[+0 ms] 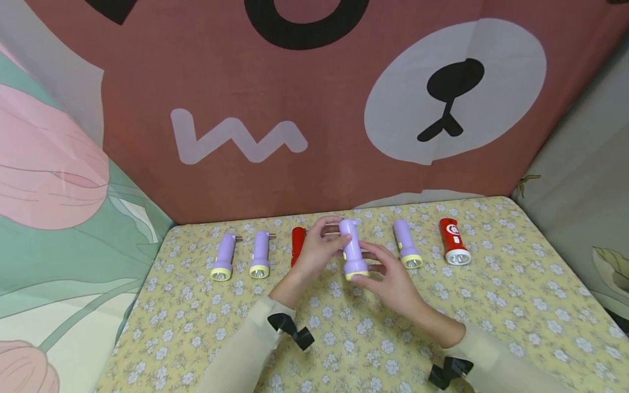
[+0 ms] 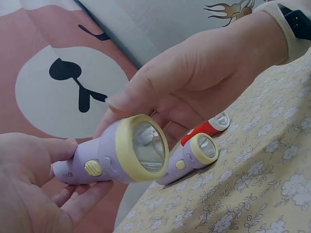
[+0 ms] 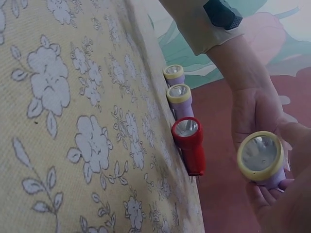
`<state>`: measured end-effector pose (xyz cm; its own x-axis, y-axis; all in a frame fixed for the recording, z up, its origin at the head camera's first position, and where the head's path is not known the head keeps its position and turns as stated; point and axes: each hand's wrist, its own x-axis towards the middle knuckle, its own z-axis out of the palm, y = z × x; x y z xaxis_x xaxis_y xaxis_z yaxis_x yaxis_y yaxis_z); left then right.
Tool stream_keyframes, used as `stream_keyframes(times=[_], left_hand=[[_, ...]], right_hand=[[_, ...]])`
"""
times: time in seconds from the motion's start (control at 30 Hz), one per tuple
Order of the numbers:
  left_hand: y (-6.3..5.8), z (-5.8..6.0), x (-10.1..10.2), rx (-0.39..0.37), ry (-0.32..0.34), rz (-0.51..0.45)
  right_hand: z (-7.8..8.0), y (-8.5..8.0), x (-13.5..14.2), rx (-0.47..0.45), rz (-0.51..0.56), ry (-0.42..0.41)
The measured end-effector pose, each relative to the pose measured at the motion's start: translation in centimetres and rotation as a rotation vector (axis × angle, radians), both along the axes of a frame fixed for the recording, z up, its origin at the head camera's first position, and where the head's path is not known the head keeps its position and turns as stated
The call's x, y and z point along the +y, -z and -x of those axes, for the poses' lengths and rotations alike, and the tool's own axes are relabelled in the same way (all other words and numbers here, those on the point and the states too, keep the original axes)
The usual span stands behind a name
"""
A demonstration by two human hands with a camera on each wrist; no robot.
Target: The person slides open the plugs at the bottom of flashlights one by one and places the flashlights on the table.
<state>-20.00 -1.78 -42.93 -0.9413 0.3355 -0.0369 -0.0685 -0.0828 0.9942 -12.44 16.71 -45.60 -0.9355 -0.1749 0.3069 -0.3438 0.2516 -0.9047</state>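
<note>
Head view's lit pretty evenly, soft shadows and a faint shine on the held yellow-rimmed lilac plastic flashlight [image 1: 353,252]. Wrist views are dimmer and kinda washed out, right one darkest, its yellow floral-print tablecloth [image 3: 43,155] looking greyish.

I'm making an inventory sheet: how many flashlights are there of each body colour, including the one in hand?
Purple flashlights: 4
Red flashlights: 2
Total: 6

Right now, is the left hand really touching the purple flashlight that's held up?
Touching. The left wrist view shows the left hand gripping the purple flashlight between thumb and fingers.
</note>
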Motion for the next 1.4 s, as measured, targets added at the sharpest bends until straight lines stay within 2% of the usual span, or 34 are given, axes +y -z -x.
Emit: stream_keyframes(times=[0.23, 0.7, 0.93, 1.4], left_hand=[[-0.16, -0.13, -0.02, 0.043, 0.008, 0.017], [-0.16, -0.42, 0.27, 0.223, 0.017, 0.102], [-0.10, -0.56, 0.38, 0.296, 0.008, 0.130], [0.18, -0.85, 0.76, 0.377, -0.003, 0.086]], right_hand=[[0.25, 0.15, 0.18, -0.021, 0.070, 0.003], [0.48, 0.01, 0.63, -0.105, 0.159, 0.003], [0.61, 0.17, 0.66, -0.131, 0.150, 0.006], [0.75, 0.31, 0.58, -0.124, 0.112, 0.009]])
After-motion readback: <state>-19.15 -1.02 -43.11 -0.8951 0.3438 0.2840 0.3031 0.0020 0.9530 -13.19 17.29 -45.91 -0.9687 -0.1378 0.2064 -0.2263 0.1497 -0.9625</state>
